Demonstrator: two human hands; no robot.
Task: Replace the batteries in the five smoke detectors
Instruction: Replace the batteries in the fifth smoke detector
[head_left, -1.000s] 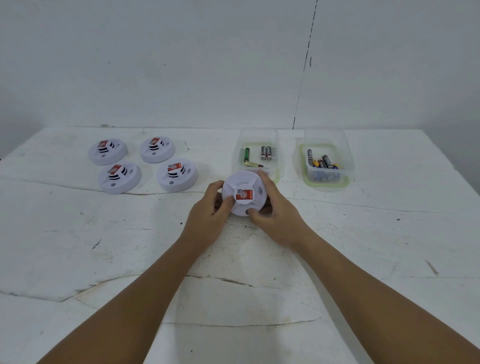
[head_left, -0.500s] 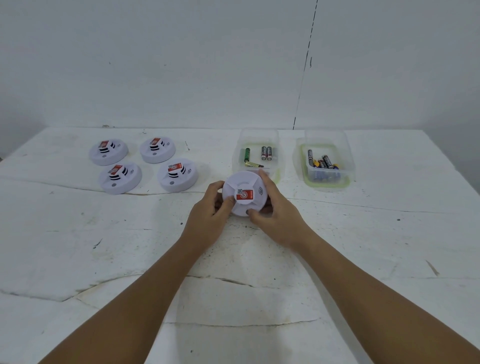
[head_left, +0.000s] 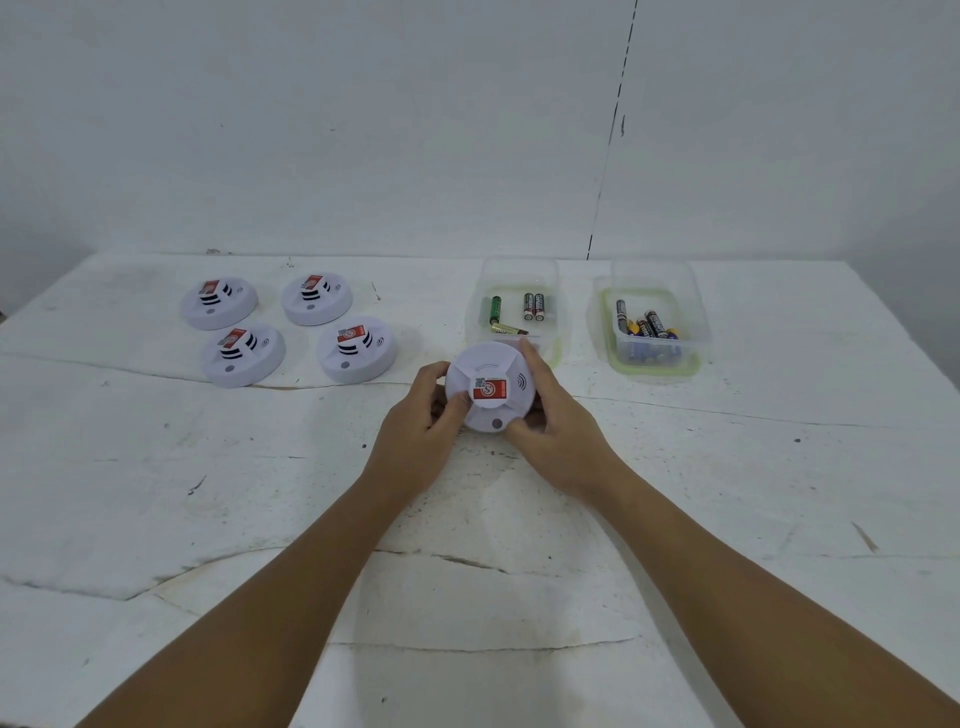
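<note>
A white round smoke detector (head_left: 491, 374) with a red label faces me, tilted up just above the table's middle. My left hand (head_left: 421, 421) grips its left side, thumb on the front near the label. My right hand (head_left: 556, 421) grips its right side, fingers curled behind the rim. Several more smoke detectors lie flat at the back left, the nearest one (head_left: 356, 349) just left of my hands. A clear tub (head_left: 519, 273) behind the held detector holds a few loose batteries (head_left: 533, 306). A second, green-rimmed tub (head_left: 655, 364) at the right holds several batteries (head_left: 647, 327).
The white tabletop (head_left: 260, 493) is cracked and scuffed, with a plain white wall behind it. The table's right edge runs diagonally at the far right.
Both hands keep hold of the detector in the same spot. The red label looks turned slightly, nothing else has moved.
</note>
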